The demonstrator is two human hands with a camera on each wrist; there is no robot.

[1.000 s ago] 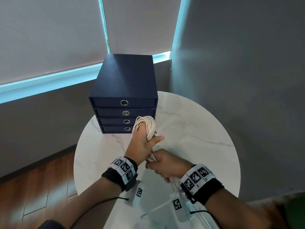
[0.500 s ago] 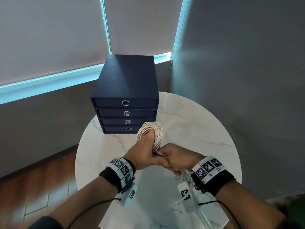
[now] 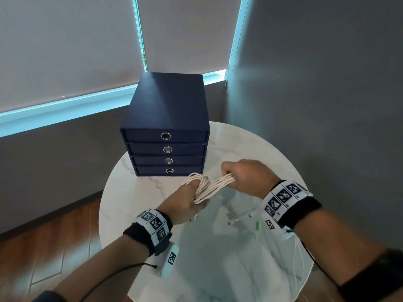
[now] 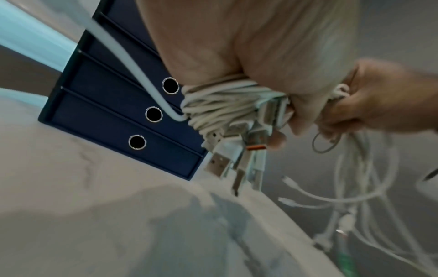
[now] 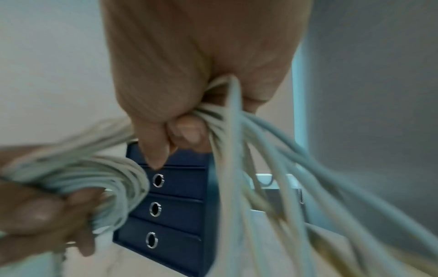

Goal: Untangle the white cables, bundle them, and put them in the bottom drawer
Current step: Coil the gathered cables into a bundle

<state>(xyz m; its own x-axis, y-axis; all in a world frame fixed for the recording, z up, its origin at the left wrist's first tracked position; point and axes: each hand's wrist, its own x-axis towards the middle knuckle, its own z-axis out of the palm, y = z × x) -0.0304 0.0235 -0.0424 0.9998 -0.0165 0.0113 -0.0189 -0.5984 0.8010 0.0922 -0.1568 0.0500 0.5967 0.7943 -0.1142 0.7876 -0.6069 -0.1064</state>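
Several white cables (image 3: 204, 186) are wound in loops round my left hand (image 3: 189, 201), which grips the coil (image 4: 220, 105) together with a cluster of USB plugs (image 4: 227, 159). My right hand (image 3: 244, 175) is closed round the free strands (image 5: 227, 120) and holds them stretched to the right of the coil, above the table. Loose cable ends (image 4: 350, 191) hang below the right hand. The navy drawer box (image 3: 168, 127) stands just behind, all its drawers closed; the bottom drawer (image 3: 170, 170) lies right behind the coil.
The round white marble table (image 3: 250, 149) carries the box at its back left. A grey wall (image 3: 327, 83) is on the right, and blinds (image 3: 65, 51) hang behind. Wooden floor (image 3: 43, 247) lies to the left below the table edge.
My right hand has moved up and to the right, away from the left hand, drawing the cable strands taut. The left hand has tipped the coil lower toward the table.
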